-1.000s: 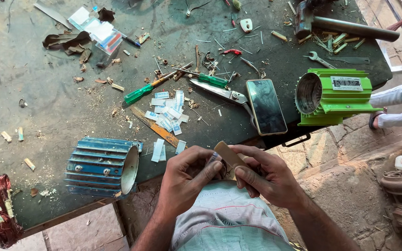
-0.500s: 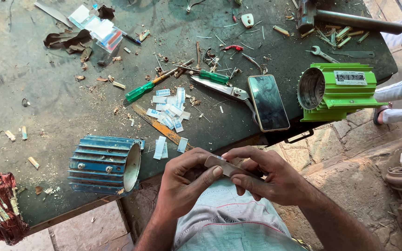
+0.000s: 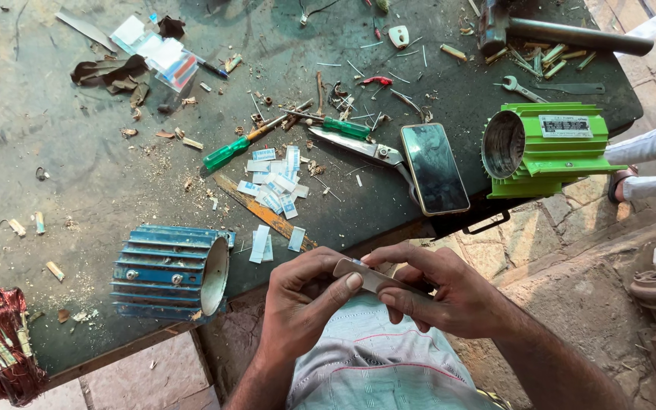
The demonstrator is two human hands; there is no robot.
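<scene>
**Strip still being worked, pile waiting**

Both hands pinch one pale strip (image 3: pixel 373 278) over the lap: left hand (image 3: pixel 305 304) grips its near end, right hand (image 3: pixel 449 296) the far end. A pile of cut slips (image 3: pixel 275 186) lies at 11 o'clock beside the blue housing (image 3: pixel 168 273); the housing looks empty so far.

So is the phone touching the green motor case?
Apart. The head view shows dark table between the phone and the green motor case.
</scene>
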